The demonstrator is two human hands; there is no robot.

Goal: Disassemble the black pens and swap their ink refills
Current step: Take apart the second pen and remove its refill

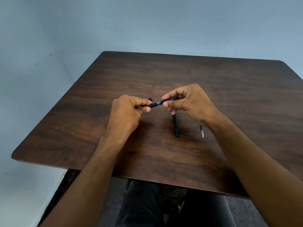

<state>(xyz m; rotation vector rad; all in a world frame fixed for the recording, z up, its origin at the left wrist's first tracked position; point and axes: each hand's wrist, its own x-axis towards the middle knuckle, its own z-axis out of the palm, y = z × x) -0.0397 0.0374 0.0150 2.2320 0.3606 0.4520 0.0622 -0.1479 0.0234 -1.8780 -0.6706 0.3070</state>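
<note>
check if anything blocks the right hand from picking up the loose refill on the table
Nothing lies on the refill, but the right hand is busy holding the pen with the left hand, and its wrist hangs over the refill's far end.

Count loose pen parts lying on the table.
3: black barrel below the right hand, refill by that wrist, a dark piece behind the left hand. More may be hidden.

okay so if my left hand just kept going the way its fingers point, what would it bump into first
Probably the right hand. The left hand points right along the black pen both hands grip, so the right hand's fingertips on that pen come first. Depth looks matched, though one view can't confirm.
</note>
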